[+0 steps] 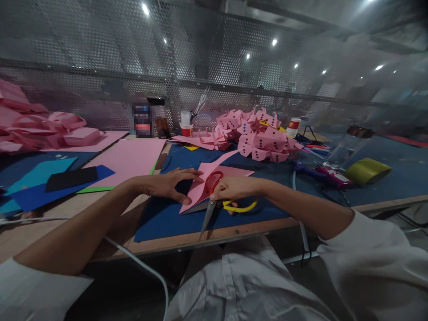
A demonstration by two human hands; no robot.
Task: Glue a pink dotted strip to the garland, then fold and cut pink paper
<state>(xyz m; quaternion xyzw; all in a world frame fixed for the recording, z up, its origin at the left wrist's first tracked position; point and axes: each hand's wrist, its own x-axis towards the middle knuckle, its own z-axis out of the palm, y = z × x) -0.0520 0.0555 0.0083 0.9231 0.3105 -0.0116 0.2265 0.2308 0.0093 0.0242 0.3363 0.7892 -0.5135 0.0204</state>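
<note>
My right hand (230, 188) grips a pair of scissors (207, 217) with one red and one yellow handle. Their blades point down toward the table's front edge. Fingers spread, my left hand (175, 185) rests at the left side of a pink paper sheet (216, 166). This sheet lies partly raised and curled, with a strip reaching up to the right. Under its lower edge a dark grey piece (199, 207) shows. All of this is on a dark blue mat (167, 225).
A pile of dotted pink paper pieces (257, 136) stands behind the hands. On the left lie pink sheets (123, 156), blue and black sheets, and pink folded paper (40, 122). To the right are a yellow roll (368, 171), a clear jar (349, 145) and a white cable (143, 263) hangs in front.
</note>
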